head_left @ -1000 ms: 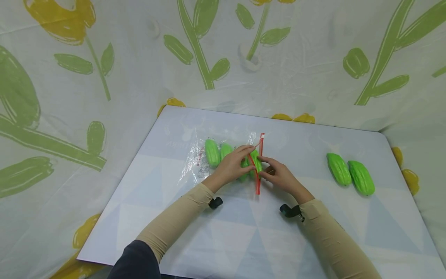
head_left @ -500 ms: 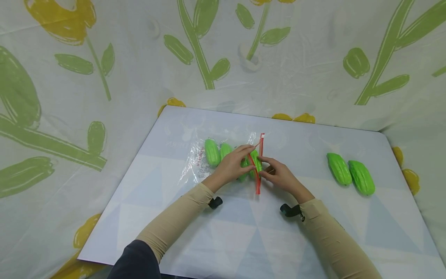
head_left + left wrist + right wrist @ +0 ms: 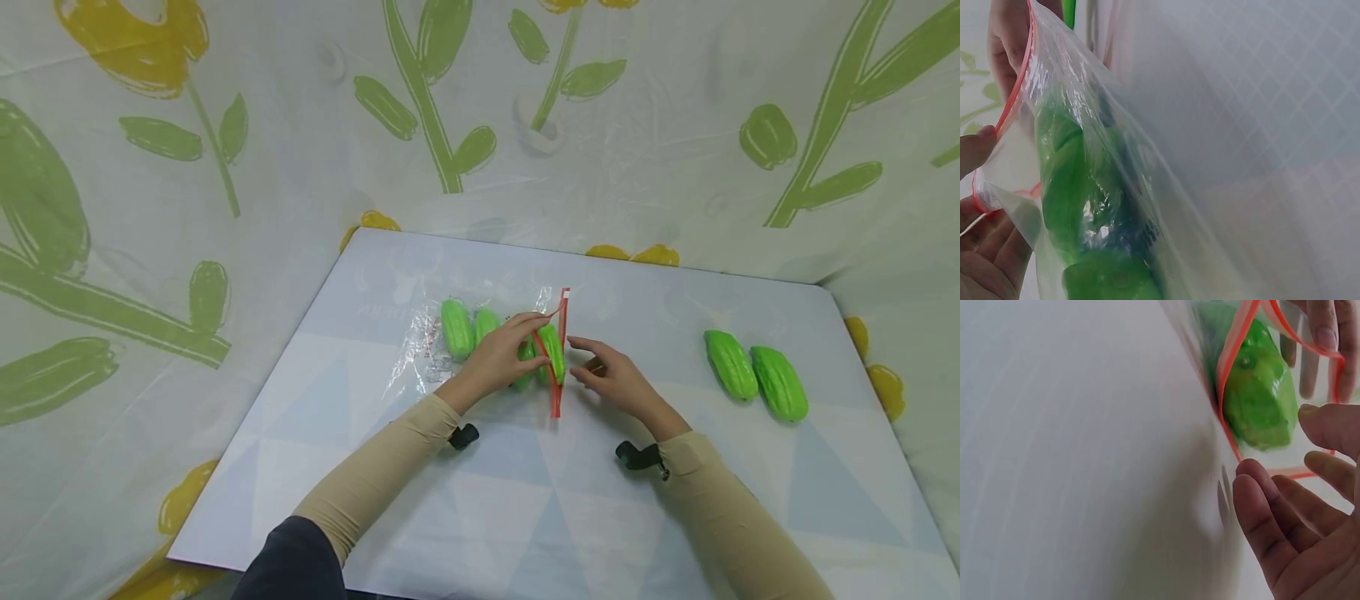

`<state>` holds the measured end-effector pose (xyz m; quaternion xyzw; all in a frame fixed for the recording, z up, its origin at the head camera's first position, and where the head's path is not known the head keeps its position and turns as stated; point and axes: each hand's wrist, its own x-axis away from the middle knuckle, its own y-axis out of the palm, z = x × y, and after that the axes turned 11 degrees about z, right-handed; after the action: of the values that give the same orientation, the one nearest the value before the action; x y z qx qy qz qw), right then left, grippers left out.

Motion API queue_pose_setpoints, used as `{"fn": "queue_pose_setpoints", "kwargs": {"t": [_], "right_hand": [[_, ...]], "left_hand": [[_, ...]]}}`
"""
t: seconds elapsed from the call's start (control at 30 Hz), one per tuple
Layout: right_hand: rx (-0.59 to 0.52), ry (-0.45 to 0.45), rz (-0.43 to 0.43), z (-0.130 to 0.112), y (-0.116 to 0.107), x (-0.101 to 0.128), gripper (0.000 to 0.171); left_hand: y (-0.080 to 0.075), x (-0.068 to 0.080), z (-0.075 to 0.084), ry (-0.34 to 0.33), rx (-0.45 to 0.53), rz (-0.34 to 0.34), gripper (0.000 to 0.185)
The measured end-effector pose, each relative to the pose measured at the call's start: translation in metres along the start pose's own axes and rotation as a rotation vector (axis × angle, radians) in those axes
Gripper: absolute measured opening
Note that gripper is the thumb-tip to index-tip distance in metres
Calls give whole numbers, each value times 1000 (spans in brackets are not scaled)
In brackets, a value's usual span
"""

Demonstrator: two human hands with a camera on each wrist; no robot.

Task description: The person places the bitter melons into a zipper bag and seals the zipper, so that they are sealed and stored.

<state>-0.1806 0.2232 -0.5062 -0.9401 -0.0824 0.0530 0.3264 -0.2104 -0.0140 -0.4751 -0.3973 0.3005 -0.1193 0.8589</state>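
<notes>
A clear zip bag (image 3: 420,354) with a red-edged mouth lies on the table, several bright green ridged fruits, like star fruit, inside it. My left hand (image 3: 498,350) grips the rim, fingertips and thumb on the red strip. Just inside the mouth lies one green star fruit (image 3: 1260,403), its end towards my right hand (image 3: 615,379). That hand hovers right of the opening, fingers apart and loosely bent, holding nothing. In the left wrist view, the red rim (image 3: 1016,90) bows apart, with green fruit (image 3: 1079,181) behind the film.
Two more green star fruits, a left one (image 3: 730,364) and a right one (image 3: 778,383), lie side by side on the table's right part. The pale triangle-patterned table (image 3: 480,517) has its far edge close to a flower-printed curtain (image 3: 637,192).
My right hand has drawn back a little to the right from the bag's mouth, baring the star fruit there. My left hand and the bag have stayed in place.
</notes>
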Motion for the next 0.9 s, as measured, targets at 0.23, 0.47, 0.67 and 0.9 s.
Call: {"fn": "queue_pose_setpoints", "kwargs": {"t": [0.23, 0.47, 0.67, 0.9], "right_hand": [[11, -1, 9, 4, -10, 7, 56], [46, 32, 22, 12, -21, 15, 56], [49, 16, 36, 18, -35, 20, 55], [63, -23, 86, 27, -51, 27, 54]], "left_hand": [[0, 1, -1, -41, -15, -35, 65], [2, 2, -3, -64, -4, -47, 64], [1, 2, -3, -57, -3, -52, 65], [0, 2, -3, -41, -11, -42, 65]]}}
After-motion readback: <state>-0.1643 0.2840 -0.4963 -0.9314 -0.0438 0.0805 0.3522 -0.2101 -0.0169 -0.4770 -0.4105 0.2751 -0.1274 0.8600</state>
